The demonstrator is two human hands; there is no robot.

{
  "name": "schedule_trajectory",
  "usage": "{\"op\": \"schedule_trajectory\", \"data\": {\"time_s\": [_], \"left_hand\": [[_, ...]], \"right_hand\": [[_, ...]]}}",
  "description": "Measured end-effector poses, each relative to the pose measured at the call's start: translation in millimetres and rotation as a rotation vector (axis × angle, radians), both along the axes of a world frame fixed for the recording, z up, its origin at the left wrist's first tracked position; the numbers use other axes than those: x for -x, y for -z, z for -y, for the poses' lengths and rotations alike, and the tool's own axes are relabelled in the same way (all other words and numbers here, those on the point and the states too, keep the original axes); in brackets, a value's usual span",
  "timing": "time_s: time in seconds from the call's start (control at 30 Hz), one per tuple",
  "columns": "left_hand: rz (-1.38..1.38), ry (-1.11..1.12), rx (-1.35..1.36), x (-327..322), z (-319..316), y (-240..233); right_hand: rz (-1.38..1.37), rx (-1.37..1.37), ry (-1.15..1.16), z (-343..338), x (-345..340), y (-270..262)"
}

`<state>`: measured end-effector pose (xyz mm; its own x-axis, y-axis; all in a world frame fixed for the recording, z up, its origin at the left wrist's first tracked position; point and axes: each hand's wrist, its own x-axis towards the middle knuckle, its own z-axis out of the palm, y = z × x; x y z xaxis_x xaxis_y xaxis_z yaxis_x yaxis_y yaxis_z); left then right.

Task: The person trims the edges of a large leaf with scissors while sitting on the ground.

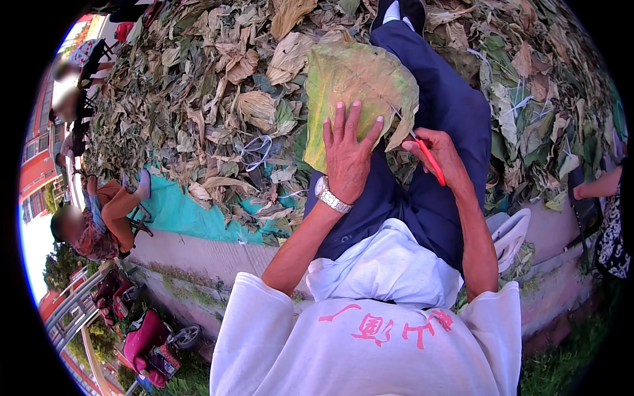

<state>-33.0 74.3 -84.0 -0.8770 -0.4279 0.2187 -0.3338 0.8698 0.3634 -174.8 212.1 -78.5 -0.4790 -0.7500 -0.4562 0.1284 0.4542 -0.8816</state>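
A broad yellow-green leaf [359, 69], browning in patches, is spread above my thighs. My left hand [349, 148], with a metal-banded watch [331, 194] at the wrist, lies palm down on it with the fingers spread; its thumb is out of sight. My right hand [438, 153] grips scissors with red handles [432, 161]. Their thin metal blades reach the leaf's right part, where a narrow flap [400, 131] hangs beside them. The leaf covers part of my lap, and my fingers partly hide the scissor handles.
Dry leaves [198, 99] are heaped around my legs, with loose white string [257, 151] among them. A teal sheet [183, 208] edges the heap. Seated people [106, 218] are at the left; another person's arm [599, 183] shows at right. Behind stand a concrete kerb [188, 289] and a three-wheeled vehicle [153, 341].
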Motion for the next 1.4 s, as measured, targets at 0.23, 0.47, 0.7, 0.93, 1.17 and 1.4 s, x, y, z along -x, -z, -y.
{"op": "schedule_trajectory", "data": {"time_s": [0.23,0.47,0.7,0.93,1.17,1.4], "left_hand": [[-0.018,-0.002,-0.023,-1,0,0],[-0.006,0.044,-0.048,-2,1,2],[-0.004,0.048,-0.029,-4,2,2],[-0.036,0.037,-0.039,-4,1,3],[-0.04,0.048,-0.033,-4,0,4],[-0.02,0.085,-0.011,-7,0,4]], "right_hand": [[0.135,0.157,-0.012,-9,2,14],[0.035,0.352,0.011,3,-1,13],[0.013,0.031,-0.07,11,8,-6],[0.021,0.006,-0.037,7,5,1],[-0.032,0.357,0.002,5,2,19],[-0.074,0.022,-0.135,8,14,6]]}}
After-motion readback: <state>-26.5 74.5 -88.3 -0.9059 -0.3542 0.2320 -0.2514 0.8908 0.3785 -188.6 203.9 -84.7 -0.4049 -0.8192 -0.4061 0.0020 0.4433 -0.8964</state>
